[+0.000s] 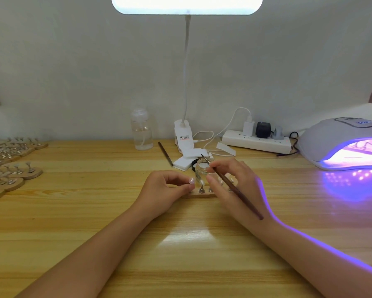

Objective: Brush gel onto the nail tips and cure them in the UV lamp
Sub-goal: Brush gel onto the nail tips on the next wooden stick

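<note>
Faintly, unreadable red print on the lamp clip label (pixel 184 137).

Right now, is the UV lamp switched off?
No, the UV lamp glows purple inside and casts violet light onto the wooden table.

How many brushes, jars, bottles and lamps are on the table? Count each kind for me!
Brushes: 2, one in the right hand over the jar, one lying on the table
Glass jars: 1
Clear bottles: 1
Lamps: 2, the desk lamp and the glowing UV lamp
Total: 6
</note>
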